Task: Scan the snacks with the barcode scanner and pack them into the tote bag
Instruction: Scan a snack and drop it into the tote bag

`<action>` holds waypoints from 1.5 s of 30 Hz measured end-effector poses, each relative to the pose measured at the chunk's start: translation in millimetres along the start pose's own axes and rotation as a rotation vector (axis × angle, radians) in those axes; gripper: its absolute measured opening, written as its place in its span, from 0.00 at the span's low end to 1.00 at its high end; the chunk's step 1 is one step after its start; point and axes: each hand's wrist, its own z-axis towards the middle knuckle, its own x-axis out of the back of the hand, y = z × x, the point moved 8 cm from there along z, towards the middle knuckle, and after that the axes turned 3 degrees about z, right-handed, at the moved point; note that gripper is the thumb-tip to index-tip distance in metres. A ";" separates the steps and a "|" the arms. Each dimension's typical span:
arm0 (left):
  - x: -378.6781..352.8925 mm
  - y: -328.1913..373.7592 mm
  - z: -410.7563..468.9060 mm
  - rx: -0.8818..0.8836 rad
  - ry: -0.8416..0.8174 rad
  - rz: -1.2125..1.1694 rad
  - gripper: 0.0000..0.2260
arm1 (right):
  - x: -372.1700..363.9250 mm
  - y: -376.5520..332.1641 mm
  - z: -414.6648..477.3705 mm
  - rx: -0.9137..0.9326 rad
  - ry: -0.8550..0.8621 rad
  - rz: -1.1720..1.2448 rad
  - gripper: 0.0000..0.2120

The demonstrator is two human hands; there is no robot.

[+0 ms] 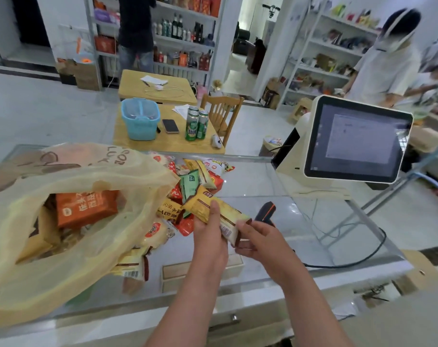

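Yellow pack (pixel 200 204) gripped mid-length in left hand (pixel 209 235), thumb on top; barcode end pinched by right hand (pixel 260 240). Scanner (pixel 266 213) just beyond right fingers (pixel 246 227), contact unclear. Tote (pixel 87 171) left of left thumb, upside-down print too creased to read.

Glass counter (pixel 250 186): tote bag (pixel 62 259), snacks (pixel 200 171)
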 end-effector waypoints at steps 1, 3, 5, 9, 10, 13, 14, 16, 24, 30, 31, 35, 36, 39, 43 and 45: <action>-2.5 0.3 0.1 -0.013 0.014 0.000 0.15 | -3.3 -0.3 -0.9 -0.009 -0.020 0.050 0.15; -5.0 -0.1 -0.7 -0.010 0.023 0.025 0.18 | -1.7 -7.4 -0.6 0.012 0.011 0.159 0.11; -7.6 4.4 0.3 -0.030 -0.003 0.075 0.21 | 6.7 -19.3 1.5 0.051 0.067 0.230 0.09; -2.0 28.0 1.2 -0.166 0.155 0.236 0.35 | 24.8 -47.5 4.1 0.183 0.116 0.120 0.04; 3.3 41.9 -1.9 -0.275 0.229 0.323 0.40 | 30.5 -55.0 3.0 0.223 0.136 0.047 0.04; -21.8 86.5 -19.3 -0.744 0.194 0.964 0.39 | 45.1 -77.7 -1.6 0.336 0.168 -0.267 0.05; -41.7 82.9 -15.9 -0.739 0.024 1.189 0.34 | 46.9 -85.1 -3.2 0.373 0.163 -0.354 0.05; -68.9 45.3 -2.0 -0.391 -0.340 1.445 0.27 | 47.8 -95.6 -2.6 0.423 0.130 -0.434 0.05; -70.1 -28.2 5.6 0.130 -0.418 0.958 0.16 | 68.0 -87.0 32.0 0.301 -0.067 -0.322 0.10; -52.2 -46.5 20.6 0.126 -0.202 0.949 0.14 | 120.5 -36.9 70.1 0.225 0.191 -0.659 0.16; -46.9 -48.7 22.2 0.130 -0.165 0.942 0.14 | 123.4 -22.1 75.2 0.173 0.171 -0.777 0.21; -31.5 -57.7 28.8 0.159 -0.061 0.916 0.14 | 107.1 25.5 90.7 0.124 0.049 -1.061 0.34; -29.4 -59.9 30.3 0.164 -0.051 0.910 0.14 | 103.0 32.0 92.9 0.145 0.052 -1.091 0.33; -25.5 -64.6 33.8 0.164 -0.030 0.926 0.15 | 103.9 35.0 95.3 0.199 0.115 -1.074 0.26; -17.0 -64.5 38.1 0.157 0.027 0.928 0.15 | 112.1 25.3 98.5 0.191 0.125 -1.032 0.19; -13.1 -62.5 41.0 0.151 0.055 0.947 0.15 | 117.8 18.0 98.4 0.172 0.133 -1.005 0.18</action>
